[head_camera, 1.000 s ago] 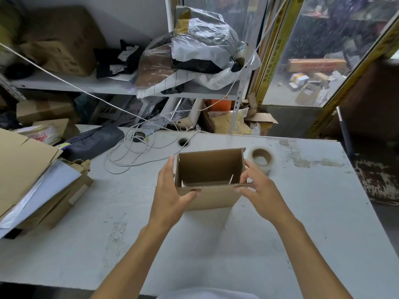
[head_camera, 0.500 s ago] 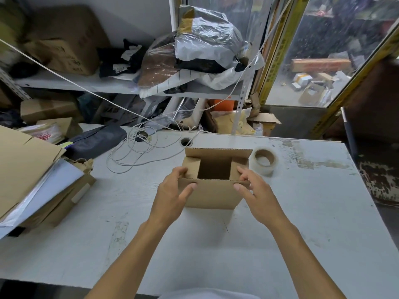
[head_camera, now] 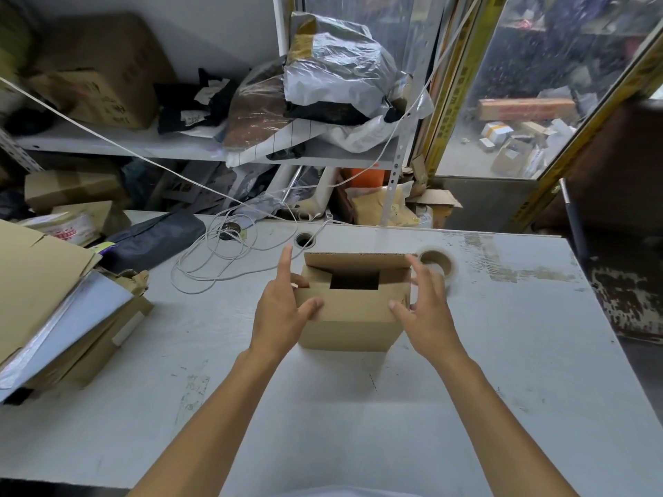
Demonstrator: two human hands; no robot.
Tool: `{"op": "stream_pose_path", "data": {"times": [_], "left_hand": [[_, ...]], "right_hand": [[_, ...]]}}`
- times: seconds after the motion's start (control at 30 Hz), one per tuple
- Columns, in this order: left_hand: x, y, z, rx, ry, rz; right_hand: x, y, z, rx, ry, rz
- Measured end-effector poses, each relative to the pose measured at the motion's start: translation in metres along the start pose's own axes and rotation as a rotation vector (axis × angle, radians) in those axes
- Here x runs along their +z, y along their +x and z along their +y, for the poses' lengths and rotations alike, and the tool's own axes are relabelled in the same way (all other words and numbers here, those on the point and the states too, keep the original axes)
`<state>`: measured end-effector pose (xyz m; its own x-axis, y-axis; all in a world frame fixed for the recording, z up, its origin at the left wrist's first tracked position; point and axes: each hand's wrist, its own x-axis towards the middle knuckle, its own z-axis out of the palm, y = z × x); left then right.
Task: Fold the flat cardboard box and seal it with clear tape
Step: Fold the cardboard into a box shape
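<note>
- The cardboard box (head_camera: 349, 317) stands upright near the middle of the white table (head_camera: 502, 371), its open top turned towards the camera; a dark rectangular gap in the top shows that the flaps are only partly folded in.
- The left hand (head_camera: 283, 310) presses against the box's left side. Its thumb lies on the near face at the top corner, the index finger points straight up past the box, and at least one finger reaches over the left edge onto a side flap. I read it as spread and pressing, not clenched.
- The right hand (head_camera: 427, 313) mirrors it on the right side, thumb on the near face and fingers extended along the right wall. It is somewhat blurred, so whether every finger touches the cardboard cannot be told.
- Placing the hands on opposite sides probably serves to square the box and push the short flaps inward together.
- The far long flap (head_camera: 358, 261) stands up behind the opening; it looks like the next part to come down.
- The roll of clear tape (head_camera: 439, 265) lies flat on the table just beyond the box's right rear corner, partly hidden by the right fingers, and within easy reach for sealing.
- Sealing has not started: no tape is visible on the box.
- A loose white cable (head_camera: 215, 256) coils on the table to the left, and flattened cardboard (head_camera: 39, 274) is stacked at the left edge.
</note>
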<state>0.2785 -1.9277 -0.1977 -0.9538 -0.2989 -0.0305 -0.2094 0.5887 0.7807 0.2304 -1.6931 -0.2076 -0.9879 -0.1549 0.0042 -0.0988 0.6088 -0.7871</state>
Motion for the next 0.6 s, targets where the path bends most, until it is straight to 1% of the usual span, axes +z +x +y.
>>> {"op": "stream_pose_path", "data": {"times": [0.13, 0.2, 0.33, 0.43, 0.6], "left_hand": [[-0.009, 0.01, 0.002, 0.06, 0.078, -0.097], [-0.007, 0.011, 0.001, 0.063, 0.065, -0.094], [0.009, 0.005, -0.002, 0.082, 0.033, -0.096], [0.02, 0.001, -0.007, 0.093, -0.04, -0.086], [0.023, 0.003, -0.013, 0.015, -0.077, -0.125]], "right_hand": [[-0.009, 0.014, -0.001, -0.007, 0.029, -0.104], [-0.012, 0.016, 0.001, -0.012, 0.041, -0.136], [-0.009, 0.01, 0.008, -0.021, 0.079, -0.124], [-0.003, 0.001, 0.009, 0.044, 0.213, -0.141], [0.005, -0.003, 0.01, 0.052, 0.215, -0.206]]}}
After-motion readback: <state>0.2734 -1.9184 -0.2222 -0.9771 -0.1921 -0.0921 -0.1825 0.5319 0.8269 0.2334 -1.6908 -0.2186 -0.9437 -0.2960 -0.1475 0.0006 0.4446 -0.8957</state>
